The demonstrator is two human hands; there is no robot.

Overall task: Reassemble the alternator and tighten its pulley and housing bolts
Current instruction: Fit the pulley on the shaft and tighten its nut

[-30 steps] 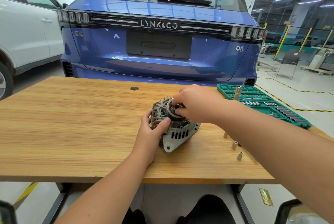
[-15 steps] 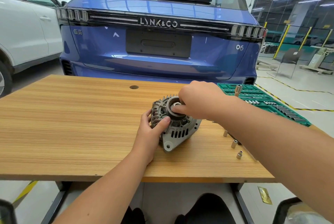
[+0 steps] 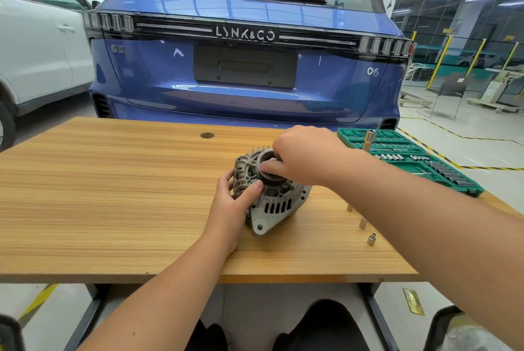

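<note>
A grey cast alternator (image 3: 276, 204) lies tilted on the wooden table (image 3: 113, 194), its dark pulley (image 3: 268, 177) facing up towards me. My left hand (image 3: 231, 209) grips the housing from the left, thumb pressed by the pulley's rim. From the right, my right hand (image 3: 304, 156) covers the pulley, its fingers curled into the pulley's centre; whatever they pinch there is hidden.
A green socket set tray (image 3: 408, 160) lies open at the table's right edge, one tall socket (image 3: 368, 139) standing by it. Three small sockets (image 3: 363, 223) stand on the table right of the alternator. A blue car (image 3: 243, 67) is parked just behind the table.
My right hand has turned slightly on the pulley, fingers shifting at its centre. The alternator and my left hand stay in place.
</note>
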